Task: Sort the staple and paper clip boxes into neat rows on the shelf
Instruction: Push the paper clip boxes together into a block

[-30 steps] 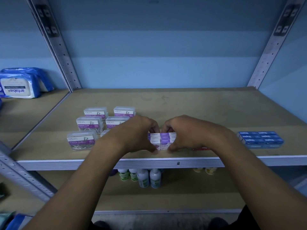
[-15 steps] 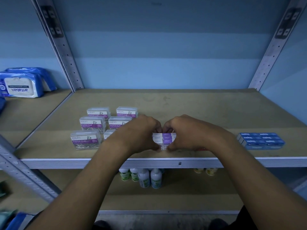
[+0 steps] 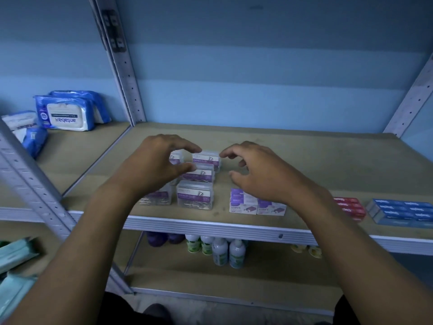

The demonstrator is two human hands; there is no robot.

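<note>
Paper clip boxes (image 3: pixel 195 194): clear, clips inside | hands (image 3: pixel 157 165) (image 3: pixel 262 174): loosely spread, holding nothing

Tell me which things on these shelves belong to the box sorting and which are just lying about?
Part of the job:
clear paper clip boxes
purple staple boxes
red staple boxes
blue staple boxes
left hand and right hand, both above the boxes, gripping nothing

Just lying about:
wipe packs
small bottles on the lower shelf
</note>
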